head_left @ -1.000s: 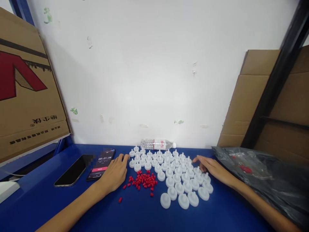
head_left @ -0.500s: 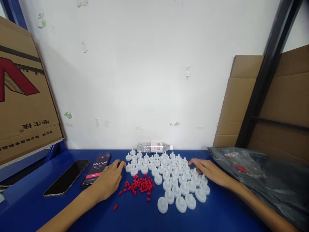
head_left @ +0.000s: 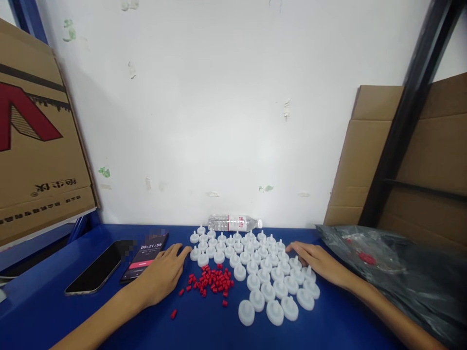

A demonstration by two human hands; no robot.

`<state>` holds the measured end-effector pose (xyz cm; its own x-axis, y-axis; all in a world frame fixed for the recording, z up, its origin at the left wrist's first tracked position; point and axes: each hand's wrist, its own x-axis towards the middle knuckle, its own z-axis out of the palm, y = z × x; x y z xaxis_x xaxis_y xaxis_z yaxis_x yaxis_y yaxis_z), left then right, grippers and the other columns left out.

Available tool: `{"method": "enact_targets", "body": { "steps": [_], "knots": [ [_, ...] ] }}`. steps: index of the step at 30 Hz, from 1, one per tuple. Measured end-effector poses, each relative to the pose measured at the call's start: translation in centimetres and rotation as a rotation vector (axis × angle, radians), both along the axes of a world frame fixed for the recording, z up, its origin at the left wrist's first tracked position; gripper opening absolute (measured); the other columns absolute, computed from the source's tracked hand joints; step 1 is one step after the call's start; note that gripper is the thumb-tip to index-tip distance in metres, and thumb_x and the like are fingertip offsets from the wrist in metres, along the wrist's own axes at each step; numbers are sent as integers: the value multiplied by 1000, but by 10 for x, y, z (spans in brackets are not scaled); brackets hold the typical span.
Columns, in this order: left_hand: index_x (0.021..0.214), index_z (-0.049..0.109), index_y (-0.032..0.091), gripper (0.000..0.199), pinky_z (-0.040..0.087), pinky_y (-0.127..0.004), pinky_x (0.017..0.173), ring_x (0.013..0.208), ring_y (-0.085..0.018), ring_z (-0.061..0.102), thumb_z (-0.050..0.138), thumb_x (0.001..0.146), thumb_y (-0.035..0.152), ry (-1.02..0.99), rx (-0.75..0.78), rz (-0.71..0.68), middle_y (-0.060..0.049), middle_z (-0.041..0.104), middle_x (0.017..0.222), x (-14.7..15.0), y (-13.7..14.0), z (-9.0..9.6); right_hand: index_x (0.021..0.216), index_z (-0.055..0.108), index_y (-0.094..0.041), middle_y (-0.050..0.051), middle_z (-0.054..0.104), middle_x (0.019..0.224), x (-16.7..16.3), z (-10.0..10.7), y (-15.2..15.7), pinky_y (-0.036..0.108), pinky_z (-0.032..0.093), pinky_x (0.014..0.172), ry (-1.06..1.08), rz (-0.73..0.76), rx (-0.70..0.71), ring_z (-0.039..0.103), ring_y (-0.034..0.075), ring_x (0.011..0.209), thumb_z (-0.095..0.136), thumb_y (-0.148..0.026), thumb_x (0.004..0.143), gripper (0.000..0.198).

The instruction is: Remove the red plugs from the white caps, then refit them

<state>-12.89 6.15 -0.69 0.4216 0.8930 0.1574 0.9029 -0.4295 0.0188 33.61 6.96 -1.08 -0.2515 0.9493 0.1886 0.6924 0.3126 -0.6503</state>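
Note:
My left hand (head_left: 166, 271) lies palm down on the blue table between a phone and the small parts, fingers stretched out and loosely bent, holding nothing. My right hand (head_left: 315, 260) rests at the right edge of a group of white nozzle-tipped round caps (head_left: 255, 267), its fingers extended and partly hidden underneath. Whether its fingertips touch the nearest caps, I cannot tell. The caps stand with their spouts up in a loose cluster. In front of my left fingers lies a scattered pile of small red tube-shaped caps (head_left: 215, 279), one of them apart near the front.
A lit phone (head_left: 142, 262) shows a running timer, with a dark phone (head_left: 98, 270) to its left. A clear plastic bottle (head_left: 233, 222) lies against the wall. The grey plastic bag (head_left: 401, 262) covers the right side. A cardboard box (head_left: 40, 160) stands at left.
The whole view has shifted slightly, and the phone timer has advanced by one second. Both hands stay where they were on the table.

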Motion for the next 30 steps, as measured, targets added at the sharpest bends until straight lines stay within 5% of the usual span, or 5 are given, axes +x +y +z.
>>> {"method": "enact_targets", "body": {
  "steps": [30],
  "knots": [
    [142, 46, 21, 46, 47, -50, 101, 127, -31, 56, 28, 100, 19, 23, -9, -12, -17, 52, 141, -1, 3, -3, 110, 67, -26, 0, 64, 77, 1, 2, 0, 29, 40, 66, -150, 43, 42, 57, 19, 70, 31, -55, 103, 47]
  ]
}}
